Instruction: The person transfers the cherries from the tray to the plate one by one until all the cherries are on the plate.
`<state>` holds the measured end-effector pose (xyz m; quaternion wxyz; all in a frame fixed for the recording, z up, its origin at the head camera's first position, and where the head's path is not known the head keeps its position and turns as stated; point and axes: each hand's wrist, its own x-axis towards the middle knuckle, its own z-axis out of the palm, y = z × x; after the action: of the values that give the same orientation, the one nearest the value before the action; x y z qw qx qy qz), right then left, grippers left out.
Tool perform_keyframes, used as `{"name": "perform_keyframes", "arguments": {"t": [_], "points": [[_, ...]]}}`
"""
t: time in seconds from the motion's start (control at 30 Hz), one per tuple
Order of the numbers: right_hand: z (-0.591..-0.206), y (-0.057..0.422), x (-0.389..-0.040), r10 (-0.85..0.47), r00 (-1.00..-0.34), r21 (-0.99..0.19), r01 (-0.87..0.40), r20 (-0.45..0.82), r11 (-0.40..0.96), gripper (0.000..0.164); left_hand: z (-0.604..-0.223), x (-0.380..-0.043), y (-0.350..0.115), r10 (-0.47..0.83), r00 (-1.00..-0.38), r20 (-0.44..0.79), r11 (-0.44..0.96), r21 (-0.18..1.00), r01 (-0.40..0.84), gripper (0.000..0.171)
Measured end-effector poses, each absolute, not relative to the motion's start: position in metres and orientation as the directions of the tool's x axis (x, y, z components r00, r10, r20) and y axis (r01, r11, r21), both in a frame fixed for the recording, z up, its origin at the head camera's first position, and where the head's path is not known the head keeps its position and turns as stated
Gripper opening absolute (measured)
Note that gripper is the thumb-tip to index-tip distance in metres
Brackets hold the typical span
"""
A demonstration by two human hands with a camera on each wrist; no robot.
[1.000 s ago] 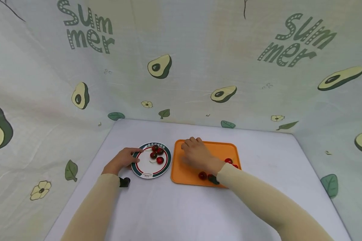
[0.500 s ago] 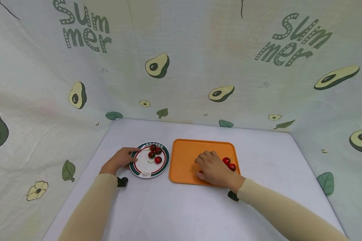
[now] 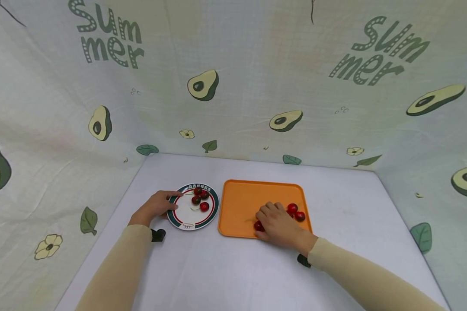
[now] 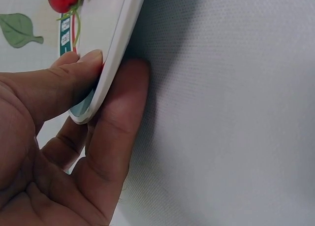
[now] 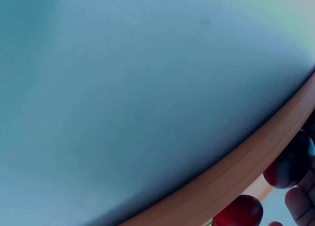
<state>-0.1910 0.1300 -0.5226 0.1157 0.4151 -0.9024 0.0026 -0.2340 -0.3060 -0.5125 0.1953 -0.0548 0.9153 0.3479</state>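
My left hand [image 3: 155, 206] pinches the left rim of a white plate [image 3: 182, 216] with a dark green and red border. The left wrist view shows the thumb on top and fingers [image 4: 118, 108] beneath, the rim tilted there. Several red cherries [image 3: 204, 207] with stems lie on the plate. Over the front right of an orange tray [image 3: 237, 198], my right hand [image 3: 278, 224] has bent fingers among cherries. One cherry [image 3: 258, 226] shows between its thumb and index finger; in the right wrist view a dark cherry [image 5: 290, 159] lies right by the fingertips. I cannot tell whether it grips one.
More cherries [image 3: 300, 216] lie at the tray's right side, partly behind the right hand. Plate and tray stand side by side on a white-covered table [image 3: 218, 268]. A cloth backdrop [image 3: 241, 77] printed with avocados rises behind and at both sides.
My right hand has moved right and toward me, from the tray's back left to the cherries at its front right, then slightly nearer. The left hand keeps its hold on the plate.
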Motion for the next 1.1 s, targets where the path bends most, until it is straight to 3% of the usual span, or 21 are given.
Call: {"name": "perform_keyframes", "arguments": {"t": [0.57,1.1], "points": [[-0.521,0.126,-0.194,-0.758,-0.611,0.142,-0.749,0.228,0.647,0.040,-0.510,-0.231,-0.308,0.047,-0.927,-0.371,0.767,0.608,-0.205,0.052],[-0.511,0.101,-0.224,-0.747,-0.589,0.154,-0.744,0.309,0.651,0.033,-0.511,-0.234,-0.308,0.041,-0.923,-0.383,0.775,0.595,-0.212,0.052]]}}
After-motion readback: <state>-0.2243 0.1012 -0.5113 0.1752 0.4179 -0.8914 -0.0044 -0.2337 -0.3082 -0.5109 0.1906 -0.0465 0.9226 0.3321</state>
